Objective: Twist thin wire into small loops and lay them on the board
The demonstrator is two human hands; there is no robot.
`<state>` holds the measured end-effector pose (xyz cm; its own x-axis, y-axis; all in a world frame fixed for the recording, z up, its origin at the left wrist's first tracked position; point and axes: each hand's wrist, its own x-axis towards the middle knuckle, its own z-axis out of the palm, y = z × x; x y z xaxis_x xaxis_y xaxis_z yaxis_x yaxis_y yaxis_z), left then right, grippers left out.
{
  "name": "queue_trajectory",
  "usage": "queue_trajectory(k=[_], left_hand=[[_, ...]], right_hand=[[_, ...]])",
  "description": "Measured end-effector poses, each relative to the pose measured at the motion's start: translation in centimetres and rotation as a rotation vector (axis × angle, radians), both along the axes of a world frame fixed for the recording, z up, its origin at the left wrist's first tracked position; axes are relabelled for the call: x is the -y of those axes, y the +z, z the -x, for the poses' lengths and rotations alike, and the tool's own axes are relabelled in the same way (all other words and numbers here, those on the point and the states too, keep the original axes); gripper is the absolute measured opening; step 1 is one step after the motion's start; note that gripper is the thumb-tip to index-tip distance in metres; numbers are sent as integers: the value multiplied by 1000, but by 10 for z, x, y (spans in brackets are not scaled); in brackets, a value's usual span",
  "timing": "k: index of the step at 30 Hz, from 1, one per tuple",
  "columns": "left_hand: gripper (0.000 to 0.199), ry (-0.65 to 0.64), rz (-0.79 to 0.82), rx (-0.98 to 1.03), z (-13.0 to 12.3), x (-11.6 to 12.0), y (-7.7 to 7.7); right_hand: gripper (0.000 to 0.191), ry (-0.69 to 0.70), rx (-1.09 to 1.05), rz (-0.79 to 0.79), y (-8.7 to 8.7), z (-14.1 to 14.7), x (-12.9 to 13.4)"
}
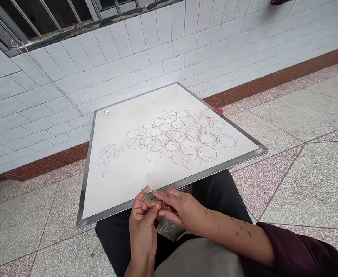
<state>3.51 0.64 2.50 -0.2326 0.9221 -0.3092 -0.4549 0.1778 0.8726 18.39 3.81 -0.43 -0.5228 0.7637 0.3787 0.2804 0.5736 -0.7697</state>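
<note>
My left hand [143, 225] is in front of the table's near edge, its thumb and fingers pinched together on a thin wire [144, 204], of which only a short bit shows. A tan strip of tape [146, 189] wraps one raised fingertip of that hand. Close against it, my right hand [184, 209] has its fingers curled inward at the same spot, closed on what seems to be the same wire. Fingers hide most of it. Beyond the hands, many thin wire rings [153, 155] lie overlapping on the white table [122, 184].
At the table's left side lie several small twisted wire loops [108, 154]. A small white and red object [106, 112] sits near the far left corner. Metal trim [84, 200] edges the table, and a tiled wall [157, 50] stands behind it.
</note>
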Motion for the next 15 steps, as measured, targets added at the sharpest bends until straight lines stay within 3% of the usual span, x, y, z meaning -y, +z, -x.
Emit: queue_trajectory(k=[4, 9, 15], left_hand=[[62, -4, -7, 22, 1, 0, -3], [63, 7, 20, 16, 1, 0, -4], [62, 25, 36, 24, 0, -4, -5]], right_hand=[[75, 10, 40, -14, -3, 1, 1], [65, -32, 159, -29, -9, 5, 2], [68, -66, 182, -117, -14, 5, 4]])
